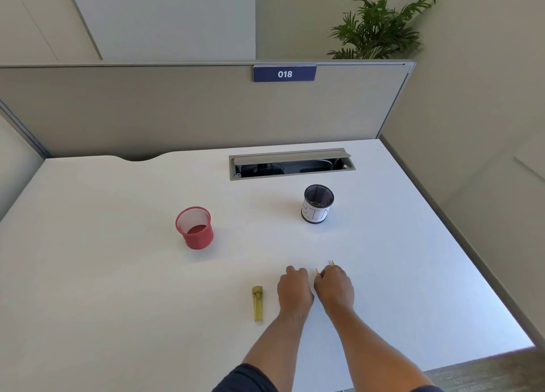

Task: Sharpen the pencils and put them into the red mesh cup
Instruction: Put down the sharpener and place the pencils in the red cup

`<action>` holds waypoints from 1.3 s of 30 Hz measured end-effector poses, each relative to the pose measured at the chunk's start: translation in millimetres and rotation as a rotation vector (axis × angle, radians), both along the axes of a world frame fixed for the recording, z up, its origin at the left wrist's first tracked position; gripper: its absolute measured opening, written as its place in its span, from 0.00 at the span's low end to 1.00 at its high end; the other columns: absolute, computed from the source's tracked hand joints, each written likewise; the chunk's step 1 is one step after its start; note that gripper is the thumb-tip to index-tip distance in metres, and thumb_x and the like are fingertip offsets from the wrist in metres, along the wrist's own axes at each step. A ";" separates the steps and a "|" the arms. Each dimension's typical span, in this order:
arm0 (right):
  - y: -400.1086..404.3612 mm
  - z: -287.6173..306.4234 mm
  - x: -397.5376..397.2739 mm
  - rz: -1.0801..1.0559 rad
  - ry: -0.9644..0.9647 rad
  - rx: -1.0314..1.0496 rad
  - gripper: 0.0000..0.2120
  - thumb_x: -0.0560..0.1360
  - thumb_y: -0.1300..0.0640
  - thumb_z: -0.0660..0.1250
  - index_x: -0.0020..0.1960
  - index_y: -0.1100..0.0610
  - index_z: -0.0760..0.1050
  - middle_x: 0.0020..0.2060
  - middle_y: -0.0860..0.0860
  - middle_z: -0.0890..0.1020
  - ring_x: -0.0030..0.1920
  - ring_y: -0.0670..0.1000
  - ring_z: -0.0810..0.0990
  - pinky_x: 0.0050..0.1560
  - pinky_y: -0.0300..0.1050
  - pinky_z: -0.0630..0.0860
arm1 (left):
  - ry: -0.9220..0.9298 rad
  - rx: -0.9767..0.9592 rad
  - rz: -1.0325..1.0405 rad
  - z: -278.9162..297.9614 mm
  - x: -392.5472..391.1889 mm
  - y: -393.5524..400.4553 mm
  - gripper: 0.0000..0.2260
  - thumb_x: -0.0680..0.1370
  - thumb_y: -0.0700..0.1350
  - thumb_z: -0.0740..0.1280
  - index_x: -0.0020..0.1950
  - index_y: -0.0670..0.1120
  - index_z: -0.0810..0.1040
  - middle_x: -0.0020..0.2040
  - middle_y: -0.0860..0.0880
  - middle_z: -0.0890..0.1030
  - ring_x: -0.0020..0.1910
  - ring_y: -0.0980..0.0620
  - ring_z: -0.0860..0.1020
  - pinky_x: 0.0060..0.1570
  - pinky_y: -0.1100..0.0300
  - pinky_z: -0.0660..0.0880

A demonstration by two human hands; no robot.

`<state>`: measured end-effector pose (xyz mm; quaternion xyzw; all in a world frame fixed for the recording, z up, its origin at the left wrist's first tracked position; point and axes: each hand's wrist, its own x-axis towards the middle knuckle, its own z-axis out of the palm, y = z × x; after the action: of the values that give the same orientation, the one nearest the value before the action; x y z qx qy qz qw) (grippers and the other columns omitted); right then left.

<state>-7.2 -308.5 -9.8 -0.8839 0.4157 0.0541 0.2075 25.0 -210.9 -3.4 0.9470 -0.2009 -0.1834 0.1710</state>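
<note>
The right hand [334, 288] is curling knuckles-up over the pencils, and two sharpened-looking tips [332, 263] are poking out past its far side, so it is holding them, probably gathering them up to carry together. The left hand [295, 291] is lying just beside it with its fingers bent down onto the white desk [118, 273]; whether it is pinching a pencil too, I cannot tell. Just to the left of that hand, the yellow sharpener [257, 303] is lying flat and untouched, likely set aside within easy reach. Farther off and to the left, the red mesh cup [195, 228] is standing upright, open and apparently with no pencils in it, waiting for them. Far to the right, a black mesh cup [317, 204] wrapped in a hand-lettered label seems to be serving as a bin for shavings. Counting: two hands, at least two pencils, one sharpener, two cups.
</note>
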 end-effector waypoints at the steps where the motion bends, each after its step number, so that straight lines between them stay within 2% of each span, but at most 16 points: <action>1: -0.4 1.4 2.1 -0.014 -0.001 0.012 0.11 0.77 0.59 0.61 0.36 0.57 0.74 0.37 0.51 0.79 0.35 0.54 0.76 0.30 0.42 0.65 | 0.017 -0.014 0.026 0.7 0.9 -0.8 0.08 0.77 0.37 0.65 0.55 0.44 0.78 0.57 0.43 0.78 0.52 0.43 0.81 0.46 0.56 0.74; 3: -1.0 4.2 6.4 -0.062 -0.026 0.054 0.08 0.77 0.56 0.62 0.42 0.56 0.78 0.37 0.49 0.81 0.37 0.52 0.77 0.32 0.42 0.67 | 0.069 -0.064 0.095 3.0 5.0 -0.9 0.07 0.75 0.37 0.65 0.51 0.45 0.77 0.55 0.44 0.79 0.52 0.43 0.81 0.45 0.57 0.73; 6: -3.5 7.9 14.8 -0.146 -0.138 0.166 0.07 0.77 0.53 0.64 0.46 0.53 0.79 0.38 0.47 0.82 0.39 0.51 0.79 0.33 0.42 0.69 | 0.118 -0.200 0.220 9.1 18.7 2.3 0.09 0.72 0.35 0.64 0.48 0.46 0.76 0.52 0.46 0.80 0.49 0.44 0.80 0.45 0.56 0.75; 10: -5.4 16.6 37.3 -0.226 -0.360 0.379 0.07 0.78 0.54 0.67 0.52 0.56 0.81 0.40 0.47 0.85 0.43 0.51 0.82 0.43 0.45 0.78 | 0.030 -0.388 0.347 31.8 54.9 13.5 0.13 0.71 0.34 0.62 0.53 0.46 0.76 0.47 0.45 0.81 0.47 0.42 0.80 0.44 0.53 0.76; 13: 6.2 28.0 61.7 -0.272 -0.520 0.505 0.09 0.78 0.55 0.68 0.58 0.55 0.80 0.42 0.49 0.87 0.45 0.53 0.85 0.51 0.52 0.82 | -0.059 -0.473 0.414 56.2 94.1 33.9 0.15 0.73 0.33 0.63 0.57 0.46 0.75 0.45 0.45 0.82 0.46 0.41 0.81 0.42 0.53 0.76; 14: 12.2 32.3 69.8 -0.266 -0.572 0.548 0.10 0.78 0.56 0.68 0.59 0.54 0.80 0.42 0.50 0.87 0.43 0.52 0.85 0.49 0.51 0.82 | -0.091 -0.489 0.427 64.1 107.3 41.8 0.16 0.73 0.33 0.65 0.59 0.46 0.75 0.45 0.44 0.83 0.46 0.41 0.81 0.43 0.53 0.76; 17: 33.6 46.4 95.4 -0.198 -0.705 0.639 0.11 0.78 0.57 0.69 0.60 0.54 0.80 0.39 0.51 0.87 0.35 0.49 0.83 0.36 0.41 0.80 | -0.205 -0.530 0.450 86.5 143.8 67.8 0.18 0.74 0.34 0.66 0.64 0.45 0.76 0.48 0.42 0.84 0.49 0.40 0.82 0.47 0.50 0.78; 21: 59.6 66.4 127.6 -0.101 -0.830 0.763 0.10 0.79 0.60 0.68 0.60 0.55 0.78 0.38 0.53 0.87 0.34 0.47 0.84 0.37 0.41 0.82 | -0.349 -0.579 0.475 111.4 180.6 101.6 0.21 0.74 0.33 0.66 0.66 0.44 0.77 0.48 0.41 0.84 0.49 0.38 0.81 0.50 0.48 0.79; 24: 77.0 82.4 149.7 -0.021 -0.868 0.801 0.10 0.79 0.60 0.69 0.59 0.54 0.77 0.36 0.51 0.87 0.36 0.48 0.86 0.41 0.44 0.84 | -0.405 -0.579 0.518 121.3 201.3 126.4 0.21 0.74 0.33 0.65 0.66 0.45 0.78 0.48 0.42 0.84 0.50 0.39 0.81 0.50 0.50 0.78; 28: 98.3 100.0 172.8 0.037 -0.947 0.865 0.08 0.79 0.60 0.68 0.58 0.56 0.76 0.37 0.54 0.87 0.39 0.51 0.87 0.41 0.43 0.84 | -0.464 -0.555 0.540 124.5 215.2 151.3 0.20 0.76 0.34 0.65 0.66 0.46 0.78 0.49 0.43 0.85 0.50 0.40 0.81 0.51 0.49 0.78; 34: 117.9 111.4 197.3 0.102 -0.952 0.780 0.06 0.80 0.60 0.66 0.57 0.57 0.74 0.39 0.54 0.87 0.38 0.47 0.87 0.41 0.41 0.84 | -0.486 -0.457 0.536 114.0 220.6 176.0 0.15 0.77 0.33 0.63 0.62 0.44 0.75 0.46 0.42 0.85 0.45 0.37 0.81 0.43 0.50 0.76; 39: 129.8 103.6 209.6 0.182 -0.889 0.707 0.04 0.80 0.62 0.64 0.54 0.55 0.74 0.38 0.52 0.86 0.38 0.45 0.86 0.41 0.41 0.83 | -0.419 -0.419 0.544 100.2 217.2 184.1 0.11 0.78 0.34 0.64 0.59 0.45 0.76 0.46 0.41 0.86 0.44 0.36 0.82 0.42 0.49 0.78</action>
<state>202.3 -178.7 93.7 -0.7308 0.1676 -0.1694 0.6396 242.2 -26.8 96.9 0.9271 -0.0066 0.1104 0.3582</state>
